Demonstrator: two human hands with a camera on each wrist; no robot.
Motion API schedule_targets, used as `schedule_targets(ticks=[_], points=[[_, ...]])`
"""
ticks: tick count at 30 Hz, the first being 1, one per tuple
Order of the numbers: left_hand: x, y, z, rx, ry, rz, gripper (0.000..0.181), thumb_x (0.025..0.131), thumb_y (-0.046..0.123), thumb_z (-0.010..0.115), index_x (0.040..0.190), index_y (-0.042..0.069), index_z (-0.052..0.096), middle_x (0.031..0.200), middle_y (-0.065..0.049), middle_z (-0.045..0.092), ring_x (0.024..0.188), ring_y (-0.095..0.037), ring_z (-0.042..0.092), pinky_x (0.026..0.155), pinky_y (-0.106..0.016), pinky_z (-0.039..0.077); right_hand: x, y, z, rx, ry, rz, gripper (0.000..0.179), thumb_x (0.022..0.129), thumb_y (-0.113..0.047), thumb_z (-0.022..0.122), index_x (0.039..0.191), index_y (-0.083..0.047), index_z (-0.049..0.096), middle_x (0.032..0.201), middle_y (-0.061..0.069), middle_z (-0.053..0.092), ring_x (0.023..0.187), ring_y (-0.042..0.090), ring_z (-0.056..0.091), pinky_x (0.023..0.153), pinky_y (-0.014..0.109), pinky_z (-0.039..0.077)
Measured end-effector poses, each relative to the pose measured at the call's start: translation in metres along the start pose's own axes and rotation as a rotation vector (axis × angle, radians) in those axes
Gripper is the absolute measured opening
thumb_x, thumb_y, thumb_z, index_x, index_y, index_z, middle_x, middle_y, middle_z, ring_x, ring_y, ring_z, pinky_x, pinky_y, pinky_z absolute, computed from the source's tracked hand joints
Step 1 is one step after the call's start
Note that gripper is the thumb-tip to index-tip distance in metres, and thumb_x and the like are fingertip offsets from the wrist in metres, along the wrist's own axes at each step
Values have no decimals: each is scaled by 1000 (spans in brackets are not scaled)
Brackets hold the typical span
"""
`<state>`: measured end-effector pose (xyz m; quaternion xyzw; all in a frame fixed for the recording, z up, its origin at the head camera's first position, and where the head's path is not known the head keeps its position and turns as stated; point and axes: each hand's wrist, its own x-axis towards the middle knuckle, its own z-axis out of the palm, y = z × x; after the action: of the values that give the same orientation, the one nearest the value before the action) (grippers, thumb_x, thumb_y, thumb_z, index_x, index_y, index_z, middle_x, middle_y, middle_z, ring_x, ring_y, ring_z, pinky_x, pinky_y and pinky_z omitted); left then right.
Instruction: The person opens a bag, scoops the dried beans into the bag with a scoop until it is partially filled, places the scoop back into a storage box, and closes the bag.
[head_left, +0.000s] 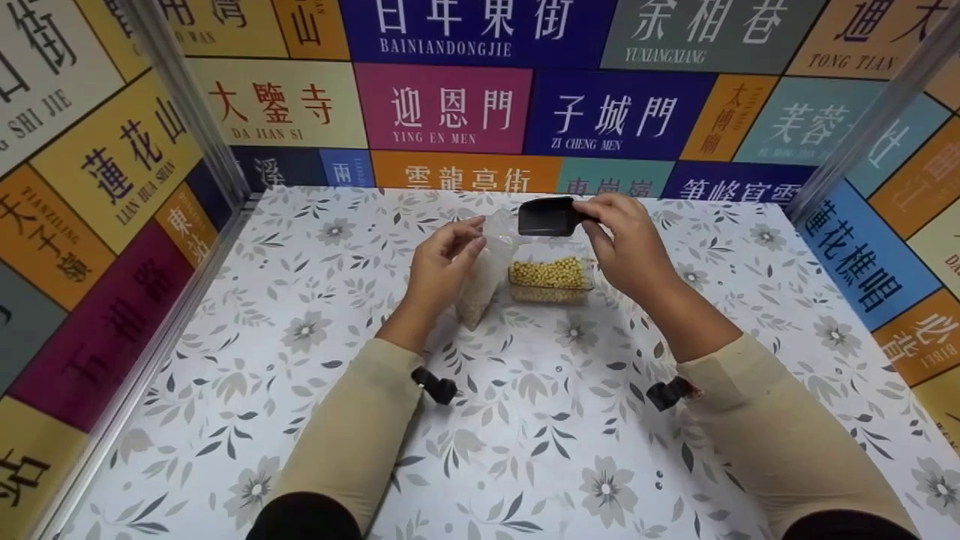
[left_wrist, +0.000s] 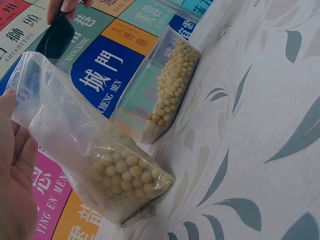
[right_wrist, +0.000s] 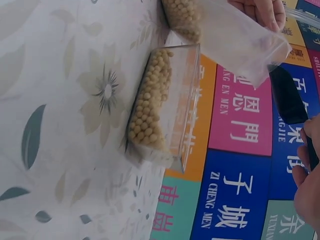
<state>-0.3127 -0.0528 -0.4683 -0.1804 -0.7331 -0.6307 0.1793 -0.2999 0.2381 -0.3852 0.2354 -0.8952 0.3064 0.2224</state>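
Note:
My left hand [head_left: 439,266] pinches the upper edge of a clear plastic bag [head_left: 487,274], which stands upright on the table. In the left wrist view, round yellow beans [left_wrist: 125,175] fill the bag's lower part. My right hand [head_left: 630,244] grips the handle of a black scoop [head_left: 546,217], raised above the table. The scoop's tip is close to the bag's mouth in the right wrist view, and no beans show in its pan. Just right of the bag sits a clear rectangular container [head_left: 551,297] partly filled with yellow beans [head_left: 551,271].
A white tablecloth [head_left: 525,420] with grey flowers and leaves covers the table. Colourful panels [head_left: 442,109] with Chinese lettering stand behind it and along both sides. Metal posts [head_left: 202,112] rise at the back corners. Small black devices [head_left: 435,386] are worn on both wrists.

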Motion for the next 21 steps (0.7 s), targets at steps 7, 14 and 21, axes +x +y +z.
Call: schedule_targets(ticks=[7,14,21], points=[[0,2,1,9,2,-23,10,104,23,73,109,15,72,140,5,73,127,-11,70,111,-26,57,-19,20,-8,37,-7,104,32,110,-14,60,140,-9,71,134,13,68,130,36,59,111,56,49],[0,1,0,6,4,-32,10,104,24,72,108,15,72,140,5,74,128,-11,69,112,-26,57,-38,40,-8,19,-121,227,33,111,-16,60,142,-10,69,135,11,67,131,34,60,108,54,54],[0,0,1,5,2,-30,10,104,25,72,109,16,72,141,6,73,129,-10,69,113,-26,56,-43,46,-5,-63,-324,308,36,113,-16,55,147,-12,65,142,12,63,137,38,56,112,59,51]])
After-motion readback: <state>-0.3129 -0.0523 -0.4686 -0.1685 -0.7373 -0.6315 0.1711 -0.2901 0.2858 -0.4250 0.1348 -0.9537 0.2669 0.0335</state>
